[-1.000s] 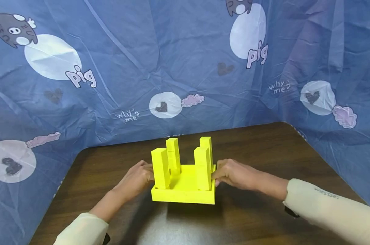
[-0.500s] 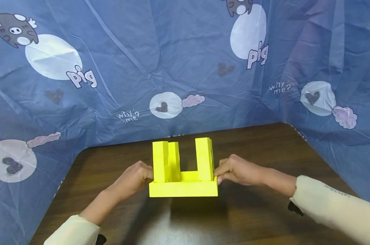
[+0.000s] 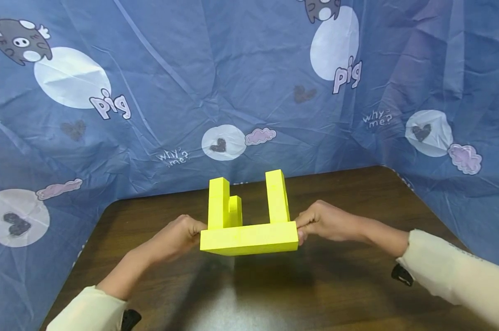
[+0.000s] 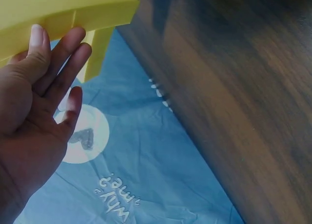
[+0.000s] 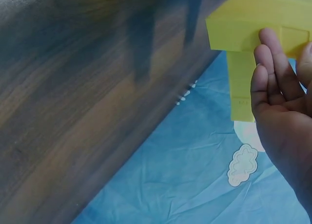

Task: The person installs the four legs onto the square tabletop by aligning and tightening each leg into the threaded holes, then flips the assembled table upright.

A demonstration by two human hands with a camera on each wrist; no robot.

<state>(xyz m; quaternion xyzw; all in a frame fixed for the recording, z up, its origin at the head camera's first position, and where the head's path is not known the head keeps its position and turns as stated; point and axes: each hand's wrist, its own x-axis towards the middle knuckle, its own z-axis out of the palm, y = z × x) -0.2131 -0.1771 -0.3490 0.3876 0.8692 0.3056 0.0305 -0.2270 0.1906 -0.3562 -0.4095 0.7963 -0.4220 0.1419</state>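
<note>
A small bright yellow table (image 3: 249, 237), with square posts for legs, is held off the tabletop with its legs pointing up. It tilts so its near edge is raised and a strip of its flat face shows below. My left hand (image 3: 176, 236) pinches its left side, thumb and fingertips at the edge; the left wrist view shows the thumb on the yellow rim (image 4: 97, 15). On the opposite side my right hand (image 3: 328, 220) pinches the edge, and its fingers (image 5: 273, 44) overlap the rim in the right wrist view. Some of the legs are hidden behind the near ones.
A dark brown wooden table (image 3: 348, 294) lies underneath, with a shadow below the yellow piece. Blue cloth (image 3: 249, 82) with pig and heart prints hangs behind and to the sides, close along the table's back edge.
Both hands have lifted the yellow table a little and tipped it away, near edge up. Its inside has gone out of sight, and the flat face beneath shows. The right hand has risen.
</note>
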